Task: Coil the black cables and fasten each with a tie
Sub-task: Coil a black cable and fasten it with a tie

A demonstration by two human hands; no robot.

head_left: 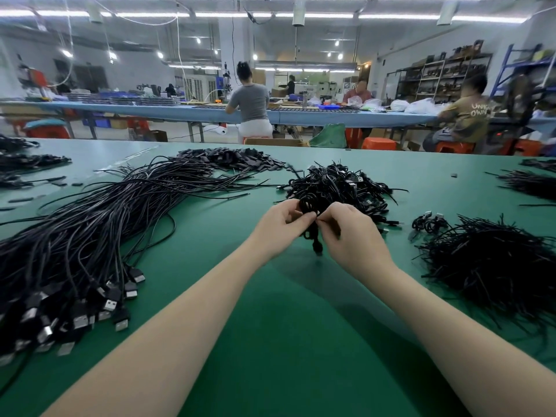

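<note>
A small coiled black cable (310, 209) is held above the green table (270, 311), in front of me at the middle. My left hand (278, 228) grips the coil from the left. My right hand (350, 236) pinches at the coil's middle with thumb and fingers; the tie itself is too small to make out. The cable's plug end (317, 246) hangs down between both hands. A big bundle of uncoiled black USB cables (90, 236) lies to the left. Just beyond my hands sits a heap of coiled cables (340, 185).
A pile of thin black ties (496, 263) lies at the right, with two coiled cables (428, 222) beside it. Flat black pieces (231, 159) are heaped at the back. More cable piles sit at both far table edges. People work at a long bench (301, 114) behind.
</note>
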